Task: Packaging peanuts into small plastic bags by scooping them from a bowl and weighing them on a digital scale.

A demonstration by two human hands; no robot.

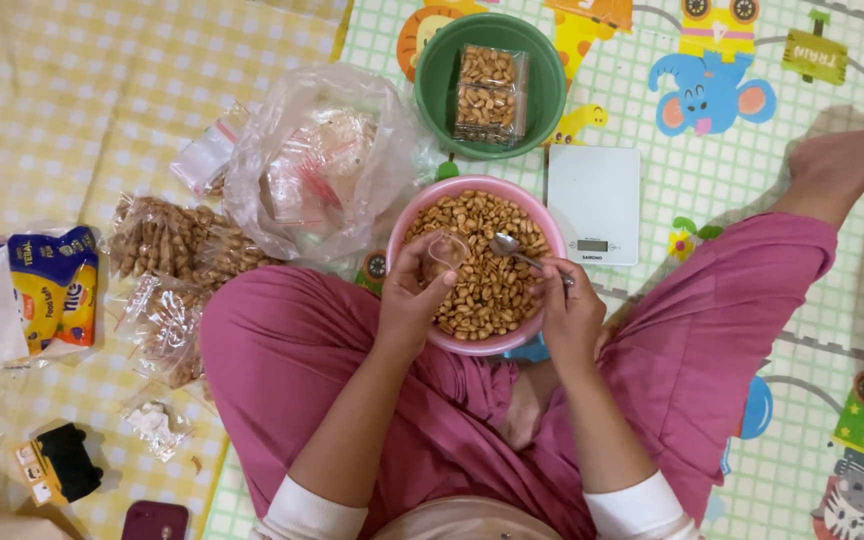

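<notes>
Peanuts [482, 280] fill the pink bowl [542, 225] on my lap, green bowl [432, 90] and white scale [592, 195] beyond on the mat. My left hand [414, 295] is clamped on a small clear bag [444, 255] over the nuts; right hand [567, 310] is closed round a metal spoon [510, 247]. Judgement: nuts loose, light, prone to roll; bag film thin and slippery, best pinched at its open rim.
</notes>
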